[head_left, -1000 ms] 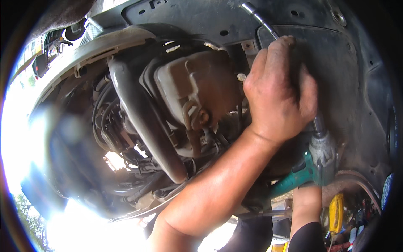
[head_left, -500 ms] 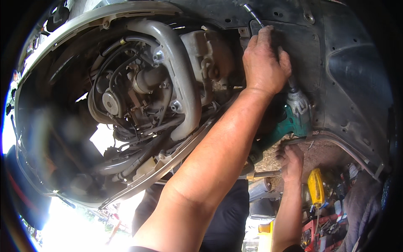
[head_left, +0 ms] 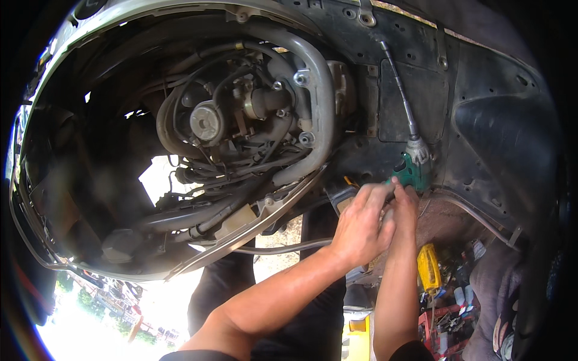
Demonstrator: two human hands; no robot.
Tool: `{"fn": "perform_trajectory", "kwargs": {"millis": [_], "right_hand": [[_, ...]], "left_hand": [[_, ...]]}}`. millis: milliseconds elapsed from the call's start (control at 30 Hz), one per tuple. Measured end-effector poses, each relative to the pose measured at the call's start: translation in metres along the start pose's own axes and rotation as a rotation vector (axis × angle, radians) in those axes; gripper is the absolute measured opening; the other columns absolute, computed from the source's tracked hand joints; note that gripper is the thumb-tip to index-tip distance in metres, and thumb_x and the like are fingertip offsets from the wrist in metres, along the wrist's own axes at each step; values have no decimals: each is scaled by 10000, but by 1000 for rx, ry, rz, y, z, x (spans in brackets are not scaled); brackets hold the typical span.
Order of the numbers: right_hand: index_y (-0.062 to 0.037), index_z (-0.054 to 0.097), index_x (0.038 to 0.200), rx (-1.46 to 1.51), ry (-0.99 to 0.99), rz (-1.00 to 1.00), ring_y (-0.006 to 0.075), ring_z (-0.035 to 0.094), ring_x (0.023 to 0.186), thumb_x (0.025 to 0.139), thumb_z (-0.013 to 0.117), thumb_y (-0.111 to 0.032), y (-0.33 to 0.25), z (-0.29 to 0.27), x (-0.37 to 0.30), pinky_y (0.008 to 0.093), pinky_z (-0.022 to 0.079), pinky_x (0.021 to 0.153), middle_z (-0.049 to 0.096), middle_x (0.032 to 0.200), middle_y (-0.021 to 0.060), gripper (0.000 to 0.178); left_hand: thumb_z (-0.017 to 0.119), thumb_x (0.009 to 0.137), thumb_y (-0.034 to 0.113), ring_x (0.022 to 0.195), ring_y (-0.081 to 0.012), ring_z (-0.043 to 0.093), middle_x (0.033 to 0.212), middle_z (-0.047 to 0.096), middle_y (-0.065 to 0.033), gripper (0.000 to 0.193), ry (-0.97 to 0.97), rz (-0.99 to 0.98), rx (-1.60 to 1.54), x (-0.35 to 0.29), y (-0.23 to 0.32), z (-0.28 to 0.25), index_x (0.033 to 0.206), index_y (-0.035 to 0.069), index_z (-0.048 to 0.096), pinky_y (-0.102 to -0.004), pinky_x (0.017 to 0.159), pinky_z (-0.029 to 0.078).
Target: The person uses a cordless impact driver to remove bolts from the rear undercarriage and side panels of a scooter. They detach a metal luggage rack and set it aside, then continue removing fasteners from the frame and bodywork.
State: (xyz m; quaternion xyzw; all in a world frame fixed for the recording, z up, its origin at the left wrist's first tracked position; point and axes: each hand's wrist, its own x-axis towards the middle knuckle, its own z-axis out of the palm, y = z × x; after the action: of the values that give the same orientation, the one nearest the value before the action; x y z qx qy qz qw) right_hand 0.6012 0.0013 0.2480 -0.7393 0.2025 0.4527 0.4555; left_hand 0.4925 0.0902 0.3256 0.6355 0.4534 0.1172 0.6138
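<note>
A green cordless impact driver carries a long metal extension bar, which points up and slightly left over a dark panel. My right hand is closed on the driver's handle, its fingers partly hidden. Over the lower part of that handle my left hand is curled, overlapping the right hand and wrist. A dark battery block shows just left of my left fingers. The socket end of the bar lies over the panel's upper part, touching no bolt that I can make out.
Left of the hands, an exposed engine with hoses and a curved grey frame tube sits inside a wide body shell. A yellow-handled tool and a red tray of mixed tools lie at lower right, beside a grey cloth.
My left hand has left the extension bar and come down to the driver's handle. My right hand has risen onto that handle. The view has shifted, showing the engine farther right.
</note>
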Motion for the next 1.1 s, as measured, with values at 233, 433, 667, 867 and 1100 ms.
{"fn": "perform_trajectory", "kwargs": {"millis": [233, 433, 667, 867, 1100], "right_hand": [[25, 554, 1082, 123, 156, -14, 204, 605, 776, 829, 699, -59, 19, 33, 19, 347, 542, 661, 608, 931, 112, 303], [31, 559, 1076, 28, 217, -62, 196, 604, 744, 828, 691, -51, 21, 36, 21, 336, 540, 637, 620, 926, 101, 292], [52, 554, 1074, -18, 234, -89, 203, 605, 761, 819, 699, -58, 23, 34, 25, 351, 545, 640, 625, 932, 105, 314], [32, 563, 1123, -31, 178, -85, 196, 599, 823, 811, 721, -90, 23, 25, 29, 355, 515, 724, 632, 1004, 89, 371], [52, 569, 1181, -233, 238, -146, 242, 614, 950, 797, 728, -112, 12, 39, -2, 368, 489, 841, 622, 1135, 117, 446]], "left_hand": [[597, 815, 64, 916, -399, 609, 1036, 581, -192, 384, -272, -86, 76, -76, 8, -79, 1191, 24, 529, -438, 778, 525], [635, 745, -22, 837, -336, 664, 962, 647, -206, 343, -145, 70, 44, -113, 24, -161, 1082, -46, 575, -378, 719, 555], [635, 659, -80, 658, -224, 668, 812, 659, -139, 329, 183, 331, 273, -126, 49, -252, 983, -34, 606, -302, 554, 552], [612, 770, -15, 650, -208, 634, 886, 656, -161, 300, 259, 322, 263, -154, 68, -313, 1066, -46, 577, -287, 571, 515], [467, 916, 10, 956, -314, 589, 1001, 616, -204, 290, 462, 357, 999, -187, 76, -437, 1189, -64, 526, -426, 875, 468]]}}
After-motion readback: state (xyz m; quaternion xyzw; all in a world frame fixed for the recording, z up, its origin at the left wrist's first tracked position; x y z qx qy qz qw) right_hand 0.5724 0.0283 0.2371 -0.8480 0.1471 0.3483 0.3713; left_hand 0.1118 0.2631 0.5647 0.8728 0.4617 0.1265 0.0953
